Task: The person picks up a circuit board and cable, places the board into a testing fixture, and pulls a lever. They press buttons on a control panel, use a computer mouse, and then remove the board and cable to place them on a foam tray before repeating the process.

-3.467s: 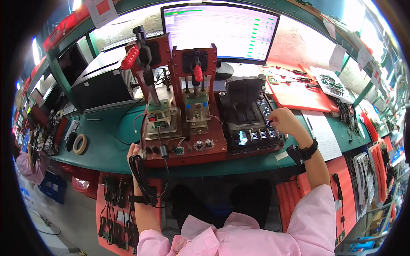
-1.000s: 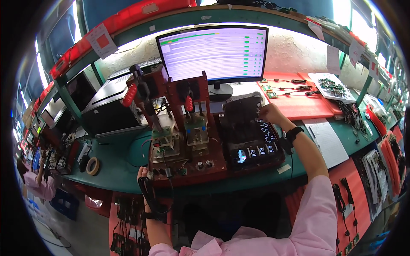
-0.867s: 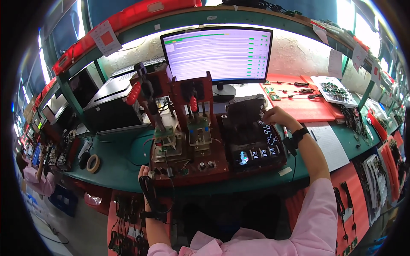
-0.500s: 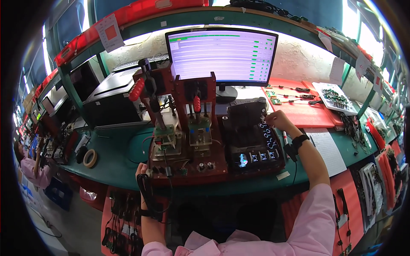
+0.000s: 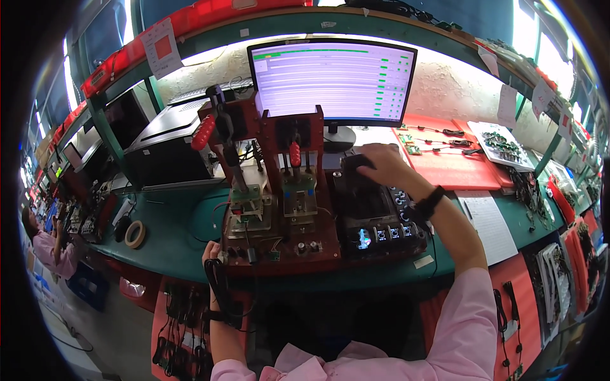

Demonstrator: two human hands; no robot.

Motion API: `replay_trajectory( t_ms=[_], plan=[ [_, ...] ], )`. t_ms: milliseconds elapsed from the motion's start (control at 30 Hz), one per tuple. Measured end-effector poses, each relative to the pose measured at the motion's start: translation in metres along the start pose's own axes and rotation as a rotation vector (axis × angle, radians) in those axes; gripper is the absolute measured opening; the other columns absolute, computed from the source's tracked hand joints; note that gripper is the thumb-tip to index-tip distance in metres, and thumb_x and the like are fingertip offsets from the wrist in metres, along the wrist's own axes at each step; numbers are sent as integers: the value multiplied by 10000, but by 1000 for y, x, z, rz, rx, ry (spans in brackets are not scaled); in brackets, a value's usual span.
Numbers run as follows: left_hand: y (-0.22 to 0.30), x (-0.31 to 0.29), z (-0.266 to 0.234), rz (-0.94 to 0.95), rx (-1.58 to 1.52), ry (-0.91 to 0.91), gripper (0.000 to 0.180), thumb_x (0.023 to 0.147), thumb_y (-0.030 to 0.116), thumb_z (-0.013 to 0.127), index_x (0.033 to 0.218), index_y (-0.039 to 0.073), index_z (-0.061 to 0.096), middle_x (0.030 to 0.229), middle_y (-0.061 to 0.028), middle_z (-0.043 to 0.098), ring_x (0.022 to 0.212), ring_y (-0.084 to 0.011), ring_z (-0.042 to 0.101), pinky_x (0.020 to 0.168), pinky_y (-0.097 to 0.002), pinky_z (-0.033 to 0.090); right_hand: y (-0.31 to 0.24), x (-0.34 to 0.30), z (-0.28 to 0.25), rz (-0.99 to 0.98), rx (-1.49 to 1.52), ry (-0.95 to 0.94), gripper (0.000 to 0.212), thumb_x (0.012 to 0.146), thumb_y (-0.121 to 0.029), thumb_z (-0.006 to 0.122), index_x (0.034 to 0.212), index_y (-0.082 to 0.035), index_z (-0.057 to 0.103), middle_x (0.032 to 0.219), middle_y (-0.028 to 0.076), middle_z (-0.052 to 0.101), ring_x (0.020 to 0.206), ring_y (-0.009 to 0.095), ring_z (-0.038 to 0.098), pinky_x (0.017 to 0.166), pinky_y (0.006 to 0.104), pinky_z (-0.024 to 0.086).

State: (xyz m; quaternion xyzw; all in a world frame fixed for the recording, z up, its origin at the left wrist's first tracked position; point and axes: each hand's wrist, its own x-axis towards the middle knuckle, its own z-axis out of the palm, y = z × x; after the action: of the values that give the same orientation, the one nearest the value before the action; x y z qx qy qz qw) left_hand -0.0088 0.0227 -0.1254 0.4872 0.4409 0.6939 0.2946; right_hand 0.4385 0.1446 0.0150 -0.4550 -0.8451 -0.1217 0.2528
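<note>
At the front left corner of the dark red test fixture (image 5: 298, 257), my left hand (image 5: 211, 253) is closed around a coiled black cable (image 5: 219, 282), whose loop hangs below the edge. My right hand (image 5: 384, 164) reaches over the black control box (image 5: 381, 247) on the fixture's right. Its thumb and fingers are closed on a black block (image 5: 352, 166) at the back of that box; the fingertips are partly hidden. Two red-handled toggle clamps, the left one with a red grip (image 5: 203, 132), stand over small green circuit boards (image 5: 246, 195).
A lit monitor (image 5: 333, 82) stands behind the fixture. On the right are red foam sheets (image 5: 438, 166) with cabled boards, a white tray (image 5: 502, 146) of boards and a paper sheet (image 5: 489, 225). A tape roll (image 5: 135, 235) lies left. Another person (image 5: 54, 251) sits far left.
My right hand has moved left and away from me, from the box's right-hand row of knobs onto the black block. My left hand stays with the cable.
</note>
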Motion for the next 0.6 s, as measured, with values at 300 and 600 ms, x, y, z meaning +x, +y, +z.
replay_trajectory(
  t_ms=[300, 600],
  plan=[
    [-50, 3, -50, -152, -72, -75, 371, 911, 228, 598, 1187, -19, 579, 1017, -46, 585, 968, -116, 522, 911, -276, 403, -102, 2, -64, 145, -244, -511, 624, 773, -476, 640, 1153, 13, 573, 1212, 214, 581, 1106, 316, 560, 995, 403, 394],
    [-53, -2, -47, -196, -17, 101, 389, 918, 237, 599, 1212, -15, 561, 1133, -77, 597, 1088, -158, 541, 977, -294, 396, -83, -8, -14, 54, -341, -281, 746, 845, -533, 551, 1291, 57, 452, 1340, 237, 469, 1263, 342, 429, 1036, 437, 362]
  ],
)
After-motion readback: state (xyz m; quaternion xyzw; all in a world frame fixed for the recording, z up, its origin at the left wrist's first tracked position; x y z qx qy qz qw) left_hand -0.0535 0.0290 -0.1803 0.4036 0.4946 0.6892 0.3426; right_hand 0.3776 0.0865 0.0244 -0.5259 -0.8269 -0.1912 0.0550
